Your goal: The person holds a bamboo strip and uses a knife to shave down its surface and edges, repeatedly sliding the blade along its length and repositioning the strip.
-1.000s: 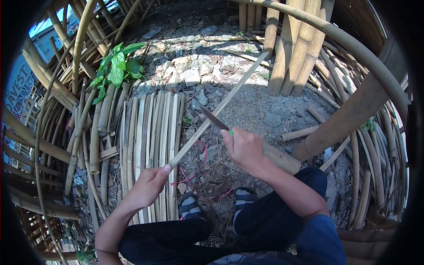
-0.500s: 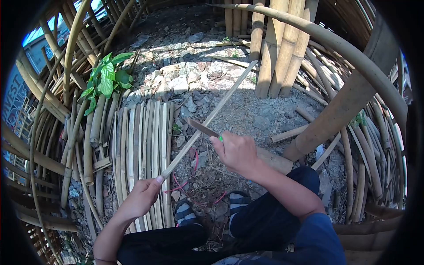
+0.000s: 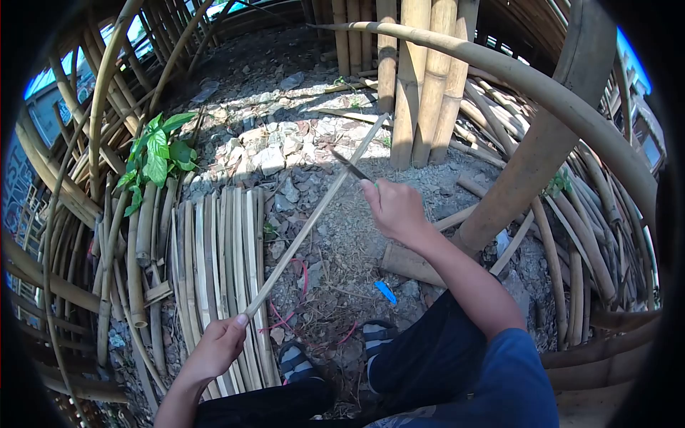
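Note:
My left hand (image 3: 217, 346) is closed round the near end of a long bamboo strip (image 3: 312, 222), thumb on top. The strip slants up and away to the right, its far end in front of the upright bamboo poles. In my right hand (image 3: 397, 208) is a knife (image 3: 348, 164), its handle hidden by my fingers. The dark blade lies across the strip, well beyond the strip's middle, and seems to touch it. Below the strip, to the left, a row of split bamboo strips (image 3: 220, 267) lies side by side on the ground.
Upright bamboo poles (image 3: 428, 93) stand ahead, and a thick leaning pole (image 3: 528, 164) rises on the right. A curved pole (image 3: 499, 57) arches overhead. Near my feet lie a blue scrap (image 3: 385, 291) and pink string (image 3: 305, 278). A leafy plant (image 3: 158, 153) grows at left.
My right hand and the knife have slid farther along the strip, away from my left hand. The view has shifted a little, and the blue scrap now shows on the ground.

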A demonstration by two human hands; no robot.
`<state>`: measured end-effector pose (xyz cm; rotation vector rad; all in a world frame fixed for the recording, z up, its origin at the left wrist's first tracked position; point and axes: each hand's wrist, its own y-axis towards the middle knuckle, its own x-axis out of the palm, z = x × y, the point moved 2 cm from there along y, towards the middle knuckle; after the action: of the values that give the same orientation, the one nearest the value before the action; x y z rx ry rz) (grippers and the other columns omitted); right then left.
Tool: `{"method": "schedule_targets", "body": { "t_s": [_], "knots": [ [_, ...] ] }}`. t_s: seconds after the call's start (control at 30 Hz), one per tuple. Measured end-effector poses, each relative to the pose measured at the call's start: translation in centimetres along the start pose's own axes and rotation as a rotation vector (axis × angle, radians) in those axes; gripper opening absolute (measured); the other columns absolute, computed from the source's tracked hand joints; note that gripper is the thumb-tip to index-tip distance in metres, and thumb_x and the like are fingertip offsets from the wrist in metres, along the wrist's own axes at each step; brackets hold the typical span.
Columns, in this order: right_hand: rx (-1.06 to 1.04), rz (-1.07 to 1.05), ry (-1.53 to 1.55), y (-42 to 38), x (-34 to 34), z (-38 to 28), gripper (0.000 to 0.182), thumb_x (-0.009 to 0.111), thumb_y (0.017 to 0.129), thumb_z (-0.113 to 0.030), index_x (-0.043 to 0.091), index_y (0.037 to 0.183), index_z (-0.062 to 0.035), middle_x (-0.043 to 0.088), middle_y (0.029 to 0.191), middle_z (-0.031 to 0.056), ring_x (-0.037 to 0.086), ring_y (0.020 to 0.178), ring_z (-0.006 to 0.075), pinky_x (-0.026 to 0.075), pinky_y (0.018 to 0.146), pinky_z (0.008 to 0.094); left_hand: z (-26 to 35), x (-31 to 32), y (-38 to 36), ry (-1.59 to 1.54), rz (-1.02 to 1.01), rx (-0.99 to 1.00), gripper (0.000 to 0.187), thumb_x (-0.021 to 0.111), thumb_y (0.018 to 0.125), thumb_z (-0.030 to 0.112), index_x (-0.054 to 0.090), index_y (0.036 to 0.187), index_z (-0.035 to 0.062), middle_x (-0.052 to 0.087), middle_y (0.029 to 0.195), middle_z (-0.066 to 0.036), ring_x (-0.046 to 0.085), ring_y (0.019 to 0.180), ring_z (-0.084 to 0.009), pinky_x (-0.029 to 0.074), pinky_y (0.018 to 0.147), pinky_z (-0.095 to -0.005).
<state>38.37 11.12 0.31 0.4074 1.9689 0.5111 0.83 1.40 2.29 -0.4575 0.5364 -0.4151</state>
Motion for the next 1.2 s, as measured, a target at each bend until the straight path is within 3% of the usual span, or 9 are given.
{"method": "schedule_targets", "body": {
  "t_s": [0.13,0.23,0.43,0.53,0.67,0.9,0.97,1.1,1.2],
  "knots": [
    [0.024,-0.017,-0.112,2.8,-0.4,3.5,0.058,0.041,0.105,-0.045,0.058,0.072,-0.001,0.062,0.063,0.0236,0.064,0.062,0.0442,0.049,0.058,0.0549,-1.0,0.0,0.9,-0.033,-0.011,-0.038,0.056,0.042,0.108,0.044,0.05,0.067,0.007,0.041,0.054,0.003,0.034,0.049,-0.0079,0.029,0.047,-0.0277],
    [-0.135,-0.101,-0.144,1.0,0.9,2.3,0.059,0.041,0.104,-0.047,0.062,0.071,-0.0032,0.063,0.062,0.0224,0.066,0.061,0.0417,0.053,0.058,0.0528,-0.6,0.2,1.1,0.007,-0.038,-0.077,0.055,0.041,0.108,0.042,0.05,0.067,0.0069,0.041,0.054,0.003,0.033,0.048,-0.0081,0.029,0.047,-0.0276],
    [0.146,-0.061,-0.173,3.4,1.2,8.8,0.056,0.043,0.103,-0.048,0.064,0.075,-0.0028,0.063,0.062,0.0228,0.066,0.062,0.0428,0.053,0.06,0.0531,-0.2,1.1,1.2,0.013,-0.023,-0.113,0.057,0.039,0.108,0.044,0.045,0.063,0.0096,0.034,0.052,0.005,0.029,0.046,-0.0081,0.022,0.045,-0.0272],
    [-0.121,-0.097,-0.118,0.4,1.3,5.9,0.059,0.041,0.104,-0.047,0.065,0.073,-0.0034,0.064,0.062,0.0215,0.067,0.062,0.0416,0.054,0.06,0.0525,-0.2,0.8,1.6,0.007,-0.032,-0.127,0.056,0.039,0.108,0.045,0.046,0.064,0.0098,0.034,0.053,0.005,0.029,0.047,-0.008,0.023,0.045,-0.0272],
    [0.017,-0.047,-0.297,3.7,0.7,12.4,0.062,0.039,0.104,-0.049,0.065,0.071,-0.0038,0.066,0.064,0.0196,0.068,0.062,0.0405,0.054,0.06,0.0502,-0.5,0.9,1.4,0.023,-0.052,-0.136,0.057,0.04,0.108,0.045,0.05,0.067,0.0071,0.04,0.053,0.003,0.033,0.047,-0.0089,0.028,0.046,-0.0274],
    [0.152,-0.092,-0.192,2.2,1.7,9.6,0.063,0.038,0.104,-0.049,0.069,0.076,-0.0025,0.067,0.069,0.0222,0.069,0.069,0.0398,0.055,0.064,0.0511,-1.4,0.9,1.9,0.013,-0.037,-0.148,0.06,0.039,0.108,0.048,0.049,0.065,0.0072,0.037,0.052,0.003,0.031,0.046,-0.0092,0.025,0.044,-0.0277],
    [-0.128,-0.175,-0.229,1.9,0.7,7.9,0.064,0.035,0.105,-0.049,0.07,0.08,-0.0013,0.068,0.072,0.024,0.069,0.072,0.0435,0.054,0.066,0.0525,-0.8,1.0,1.5,0.003,-0.064,-0.176,0.061,0.04,0.107,0.049,0.048,0.064,0.0072,0.036,0.051,0.003,0.03,0.045,-0.0089,0.024,0.044,-0.0278],
    [0.551,-0.123,-0.26,3.5,-0.6,17.7,0.07,0.032,0.104,-0.054,0.072,0.093,0.0031,0.07,0.088,0.0293,0.069,0.089,0.0465,0.053,0.079,0.0551,0.0,0.9,-0.4,-0.015,-0.133,-0.111,0.056,0.041,0.106,0.047,0.045,0.065,0.0098,0.034,0.053,0.003,0.029,0.047,-0.0092,0.023,0.045,-0.0268],
    [0.592,-0.196,-0.273,1.3,0.5,17.7,0.072,0.032,0.103,-0.055,0.073,0.094,0.0041,0.069,0.097,0.0316,0.066,0.099,0.0465,0.05,0.087,0.0562,0.4,0.4,0.0,-0.088,-0.085,-0.101,0.055,0.04,0.108,0.045,0.046,0.066,0.0091,0.035,0.053,0.003,0.03,0.047,-0.0088,0.024,0.046,-0.0267]
  ]
}}
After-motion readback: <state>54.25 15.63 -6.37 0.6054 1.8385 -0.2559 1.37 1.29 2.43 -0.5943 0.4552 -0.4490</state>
